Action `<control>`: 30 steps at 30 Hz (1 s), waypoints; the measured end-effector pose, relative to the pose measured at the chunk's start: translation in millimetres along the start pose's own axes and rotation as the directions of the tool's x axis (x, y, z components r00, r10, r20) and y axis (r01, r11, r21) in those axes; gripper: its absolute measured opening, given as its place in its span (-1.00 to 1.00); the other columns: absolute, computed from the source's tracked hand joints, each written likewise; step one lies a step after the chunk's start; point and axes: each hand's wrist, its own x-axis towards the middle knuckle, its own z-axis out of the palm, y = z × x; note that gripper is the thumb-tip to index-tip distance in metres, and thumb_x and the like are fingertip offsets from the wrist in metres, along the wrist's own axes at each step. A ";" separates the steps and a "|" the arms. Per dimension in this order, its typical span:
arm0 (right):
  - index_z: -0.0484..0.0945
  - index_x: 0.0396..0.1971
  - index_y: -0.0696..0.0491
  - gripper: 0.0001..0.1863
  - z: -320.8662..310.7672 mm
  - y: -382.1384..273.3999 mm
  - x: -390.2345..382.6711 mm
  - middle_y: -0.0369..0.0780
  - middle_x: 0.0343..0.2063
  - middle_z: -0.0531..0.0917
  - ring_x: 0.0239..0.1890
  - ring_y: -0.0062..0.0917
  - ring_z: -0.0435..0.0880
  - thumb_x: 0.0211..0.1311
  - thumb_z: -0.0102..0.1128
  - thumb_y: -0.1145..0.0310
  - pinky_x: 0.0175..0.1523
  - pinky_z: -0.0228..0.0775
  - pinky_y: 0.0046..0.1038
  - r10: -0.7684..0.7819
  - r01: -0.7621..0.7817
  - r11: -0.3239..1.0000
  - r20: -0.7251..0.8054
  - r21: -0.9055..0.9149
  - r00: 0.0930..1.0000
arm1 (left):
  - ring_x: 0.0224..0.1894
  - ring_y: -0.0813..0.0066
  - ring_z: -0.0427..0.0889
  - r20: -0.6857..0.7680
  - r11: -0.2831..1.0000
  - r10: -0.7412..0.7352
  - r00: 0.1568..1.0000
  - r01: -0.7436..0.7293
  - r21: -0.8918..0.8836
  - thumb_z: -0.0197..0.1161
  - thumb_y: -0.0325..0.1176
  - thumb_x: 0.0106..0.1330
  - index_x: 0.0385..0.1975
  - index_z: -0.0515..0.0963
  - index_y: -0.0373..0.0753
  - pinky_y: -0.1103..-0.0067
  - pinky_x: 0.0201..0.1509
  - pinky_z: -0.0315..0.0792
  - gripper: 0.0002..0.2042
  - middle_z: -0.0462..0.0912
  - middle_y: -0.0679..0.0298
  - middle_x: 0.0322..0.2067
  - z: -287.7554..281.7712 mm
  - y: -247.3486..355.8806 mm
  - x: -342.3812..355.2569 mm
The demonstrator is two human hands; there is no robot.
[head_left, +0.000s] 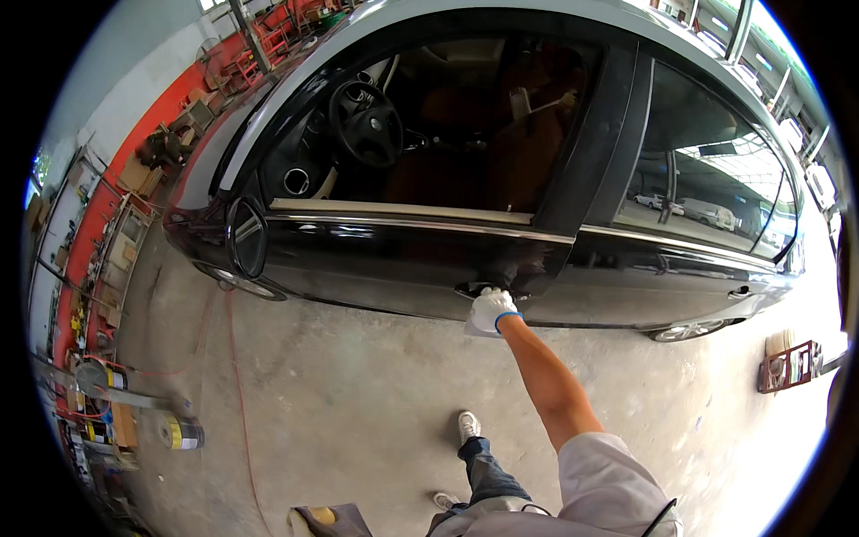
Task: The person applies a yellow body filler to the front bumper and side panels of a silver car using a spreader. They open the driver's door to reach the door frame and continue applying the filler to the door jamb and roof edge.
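The door handle (466,289) is set near the rear edge of the black front door (385,259), below the window opening (438,179), probably so that the door can be pulled from its free side. It is partly covered by the gloved right hand (491,309); whether the fingers are curled around it or merely laid on it cannot be told. Something white (481,333) beneath that hand is hard to make out. The left hand is not shown.

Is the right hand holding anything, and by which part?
The right hand covers part of the front door handle; whether it grips that or the pale piece below is unclear.
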 end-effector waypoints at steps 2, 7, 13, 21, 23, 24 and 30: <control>0.72 -0.17 0.13 -0.56 4.3 -22.2 -25.5 0.02 -0.01 0.61 0.04 -0.11 0.60 0.15 0.05 0.14 0.06 0.44 -0.16 -0.003 -0.002 0.998 0.070 0.067 0.998 | -0.20 0.44 0.51 -0.036 0.939 0.165 0.986 -0.146 0.312 0.03 -0.20 0.57 -0.11 0.56 -0.31 0.52 -0.12 0.46 -0.71 0.58 0.27 -0.25 -5.8 1.7 -12.4; 0.75 -0.24 0.06 -0.56 28.8 -89.9 -111.4 0.02 0.01 0.57 0.08 -0.09 0.55 0.18 0.10 0.02 0.10 0.43 -0.10 -0.001 0.005 0.988 -0.028 0.156 1.000 | -0.26 0.41 0.49 -0.017 0.996 0.065 0.998 -0.066 -0.056 0.08 -0.17 0.54 -0.11 0.54 -0.37 0.48 -0.15 0.46 -0.67 0.59 0.25 -0.29 -34.7 10.5 -38.8; 0.74 -0.24 0.11 -0.57 70.3 -183.7 -208.6 0.06 0.28 0.31 0.23 0.00 0.33 0.14 0.20 0.04 0.27 0.21 -0.04 0.030 0.041 0.926 -0.181 0.377 0.983 | -0.34 0.39 0.52 0.063 0.970 0.076 0.995 -0.059 -0.238 0.12 -0.19 0.49 -0.10 0.51 -0.37 0.44 -0.20 0.47 -0.70 0.59 0.23 -0.37 -107.6 8.5 -67.0; 0.54 0.06 0.17 -0.42 107.8 -320.2 -383.3 0.21 0.11 0.47 0.16 0.13 0.45 0.27 0.09 -0.03 0.23 0.33 -0.03 -0.257 0.235 0.785 -0.044 0.574 0.966 | -0.49 0.51 0.58 0.621 0.992 0.120 0.774 -0.065 -0.111 0.18 -0.24 0.38 -0.36 0.51 -0.26 0.52 -0.36 0.52 -0.80 0.55 0.31 -0.55 -34.6 88.7 -178.3; 0.56 0.05 0.14 -0.41 120.0 -324.4 -444.2 0.17 0.08 0.52 0.14 0.08 0.49 0.25 0.11 -0.07 0.21 0.36 -0.07 -0.384 0.273 0.736 0.048 0.620 0.922 | -0.45 0.50 0.61 0.758 0.995 -0.059 0.649 0.104 -0.012 0.17 -0.29 0.37 -0.39 0.53 -0.28 0.53 -0.36 0.53 -0.82 0.59 0.30 -0.51 -0.6 98.3 -217.2; 0.57 0.04 0.13 -0.41 119.1 -312.0 -472.0 0.14 0.06 0.54 0.12 0.06 0.51 0.24 0.12 -0.08 0.20 0.38 -0.09 -0.408 0.268 0.725 0.082 0.634 0.909 | -0.48 0.54 0.57 0.820 0.992 -0.124 0.559 0.094 0.085 0.18 -0.31 0.37 -0.39 0.53 -0.29 0.55 -0.39 0.50 -0.82 0.57 0.33 -0.51 10.2 92.0 -224.5; 0.62 0.00 0.05 -0.38 87.0 -202.5 -582.5 0.01 -0.05 0.66 0.04 -0.10 0.63 0.18 0.18 -0.18 0.13 0.47 -0.21 -0.409 0.172 0.744 0.237 0.646 0.881 | -0.27 0.70 0.52 0.910 0.986 -0.165 0.380 0.047 0.159 0.21 -0.40 0.44 -0.19 0.56 -0.35 0.71 -0.18 0.40 -0.87 0.59 0.41 -0.34 79.7 48.3 -244.8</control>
